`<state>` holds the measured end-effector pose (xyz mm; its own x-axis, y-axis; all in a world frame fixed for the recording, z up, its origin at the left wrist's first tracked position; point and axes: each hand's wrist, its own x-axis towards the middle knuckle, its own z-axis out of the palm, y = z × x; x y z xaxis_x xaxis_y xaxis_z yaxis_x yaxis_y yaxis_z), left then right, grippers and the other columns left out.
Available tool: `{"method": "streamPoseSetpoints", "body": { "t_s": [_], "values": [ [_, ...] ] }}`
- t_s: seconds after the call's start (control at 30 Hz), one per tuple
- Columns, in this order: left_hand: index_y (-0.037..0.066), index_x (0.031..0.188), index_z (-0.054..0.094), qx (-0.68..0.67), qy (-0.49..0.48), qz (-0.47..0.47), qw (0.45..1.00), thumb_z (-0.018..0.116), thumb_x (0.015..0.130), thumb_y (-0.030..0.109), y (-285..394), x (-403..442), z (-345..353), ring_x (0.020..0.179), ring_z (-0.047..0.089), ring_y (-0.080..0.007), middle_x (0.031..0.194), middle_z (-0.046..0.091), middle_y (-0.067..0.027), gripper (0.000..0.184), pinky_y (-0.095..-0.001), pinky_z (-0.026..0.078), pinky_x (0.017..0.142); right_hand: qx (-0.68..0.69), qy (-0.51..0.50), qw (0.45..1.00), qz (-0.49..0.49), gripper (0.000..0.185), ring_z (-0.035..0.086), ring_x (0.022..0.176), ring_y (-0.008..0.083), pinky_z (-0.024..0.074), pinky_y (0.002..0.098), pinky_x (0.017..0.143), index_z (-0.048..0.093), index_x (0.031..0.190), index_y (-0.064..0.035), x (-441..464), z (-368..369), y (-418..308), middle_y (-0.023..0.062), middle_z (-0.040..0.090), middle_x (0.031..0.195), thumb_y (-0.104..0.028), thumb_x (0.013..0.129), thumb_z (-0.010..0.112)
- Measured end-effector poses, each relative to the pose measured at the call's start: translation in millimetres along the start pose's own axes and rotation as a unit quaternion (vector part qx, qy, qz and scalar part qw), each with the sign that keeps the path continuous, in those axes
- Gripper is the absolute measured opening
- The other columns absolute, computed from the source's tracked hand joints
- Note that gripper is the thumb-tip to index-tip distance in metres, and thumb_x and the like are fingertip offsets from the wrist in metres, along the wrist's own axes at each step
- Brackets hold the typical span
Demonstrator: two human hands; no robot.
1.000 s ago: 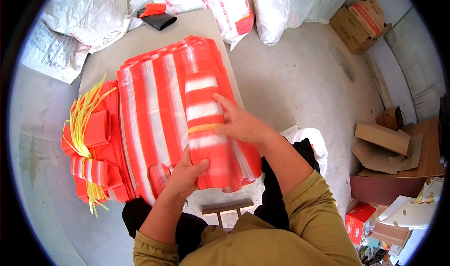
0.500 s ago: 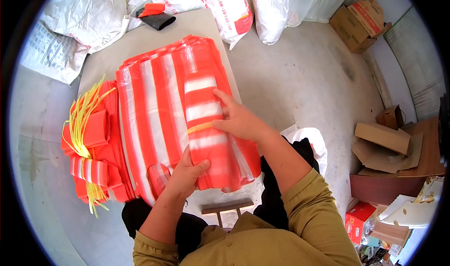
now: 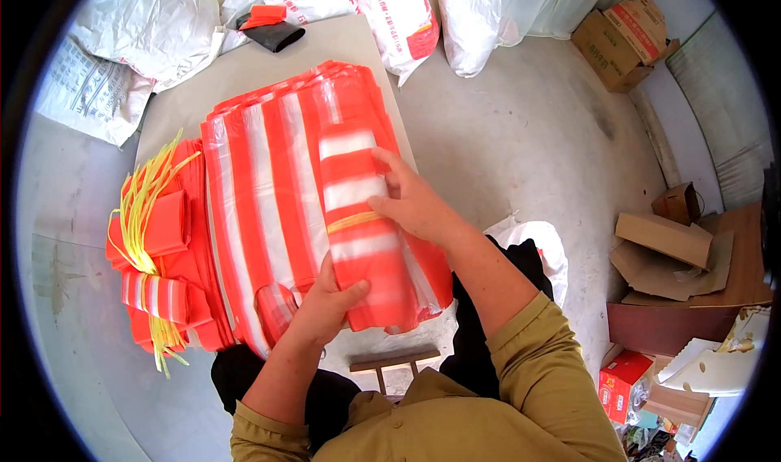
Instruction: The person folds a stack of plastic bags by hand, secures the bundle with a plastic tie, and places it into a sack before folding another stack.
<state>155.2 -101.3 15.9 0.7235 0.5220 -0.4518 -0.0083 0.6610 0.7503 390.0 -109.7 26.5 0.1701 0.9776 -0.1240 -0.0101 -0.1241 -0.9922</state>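
A folded red-and-white striped bundle with a yellow band around its middle lies on the right part of a stack of striped plastic bags. My left hand grips the bundle's near left edge, thumb on top and fingers partly hidden. At its right edge, my right hand holds it with thumb and fingers bent, close to the yellow band. Left of the stack are red folded bags, a smaller striped bundle and a bunch of yellow strips.
A grey table bears the stack, with a black and red item near its far end. White sacks stand beyond. Cardboard boxes and an open carton are at the right. A wooden stool shows below.
My right thumb has shifted up the bundle, off the yellow band to just above it. My left hand has moved very slightly right. The bundle stays in both hands.
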Motion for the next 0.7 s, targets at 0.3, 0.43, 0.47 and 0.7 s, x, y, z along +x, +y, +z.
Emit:
{"method": "streamPoseSetpoints", "body": {
  "t_s": [0.3,0.43,0.47,0.7],
  "values": [
    [0.014,0.161,0.022,-0.041,-0.011,-0.026,0.999,0.066,0.099,0.002,-11,3,-3,0.138,0.052,-0.0270,0.153,0.047,-0.0112,0.077,-0.0500,0.048,0.112,-0.290,0.128,0.926,-0.205,0.047,0.059,0.131,0.0316,0.0501,0.0414,0.107,0.059,0.142,-0.0072,4,-2,10,0.0155,0.061,0.140,-0.008,0.096,0.067],
    [0.013,0.162,0.019,-0.036,-0.002,-0.044,0.998,0.058,0.100,-0.001,-6,1,2,0.130,0.057,-0.0212,0.149,0.049,-0.0097,0.074,-0.0379,0.055,0.099,-0.334,-0.063,0.892,-0.297,0.040,0.050,0.142,0.0328,0.0458,0.0446,0.113,0.067,0.132,-0.0068,-3,4,6,0.0125,0.061,0.145,-0.011,0.093,0.070],
    [0.013,0.162,0.020,-0.037,-0.002,-0.045,0.998,0.058,0.101,-0.001,-7,1,1,0.128,0.058,-0.0204,0.148,0.050,-0.0096,0.073,-0.0371,0.055,0.097,-0.358,-0.089,0.874,-0.316,0.040,0.048,0.144,0.0324,0.0441,0.0450,0.115,0.067,0.132,-0.0067,-2,8,8,0.0116,0.061,0.146,-0.013,0.093,0.069],
    [0.012,0.163,0.017,-0.004,0.002,-0.072,0.997,0.057,0.100,-0.003,-6,1,-5,0.117,0.062,-0.0170,0.144,0.052,-0.0108,0.076,-0.0331,0.056,0.092,-0.462,-0.139,0.820,-0.308,0.048,0.041,0.149,0.0319,0.0308,0.0465,0.125,0.065,0.136,-0.0045,-13,23,3,0.0105,0.055,0.153,-0.030,0.095,0.066]
  ]
}}
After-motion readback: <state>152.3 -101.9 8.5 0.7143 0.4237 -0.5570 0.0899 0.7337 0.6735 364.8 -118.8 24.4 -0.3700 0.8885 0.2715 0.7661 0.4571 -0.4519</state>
